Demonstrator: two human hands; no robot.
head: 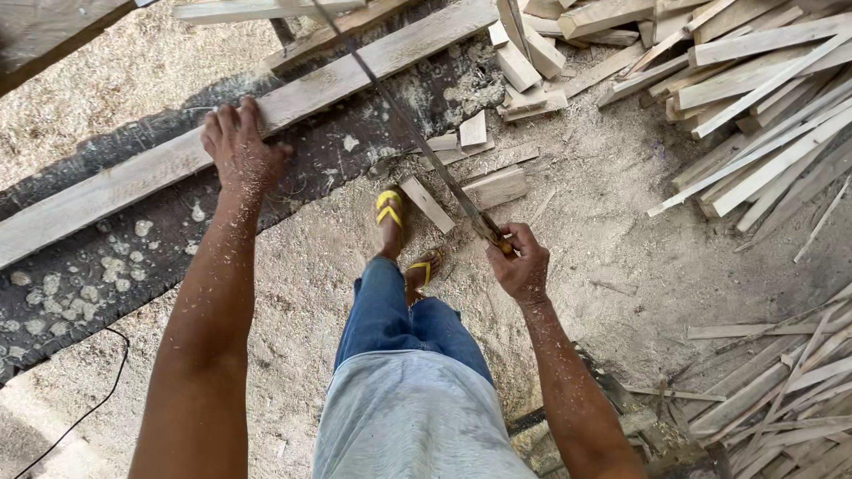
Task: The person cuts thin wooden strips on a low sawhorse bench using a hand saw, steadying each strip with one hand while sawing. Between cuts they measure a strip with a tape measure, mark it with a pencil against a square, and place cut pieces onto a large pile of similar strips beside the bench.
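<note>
My left hand (238, 146) presses flat on a long pale wooden plank (133, 177) that runs diagonally from lower left to upper right. My right hand (520, 262) is shut on the handle of a hand saw (417, 137). The saw's thin blade slants up and left from my hand and crosses the plank near its upper end. Sawdust speckles both forearms. My feet in yellow-strapped sandals (389, 208) stand on the dusty ground between the hands.
Short offcut blocks (493, 186) lie on the sawdust-covered ground by my feet. Heaps of thin wood strips (763, 115) fill the upper right and lower right (772, 399). A dark strip (89, 275) lies under the plank. A black cable (89, 408) trails at lower left.
</note>
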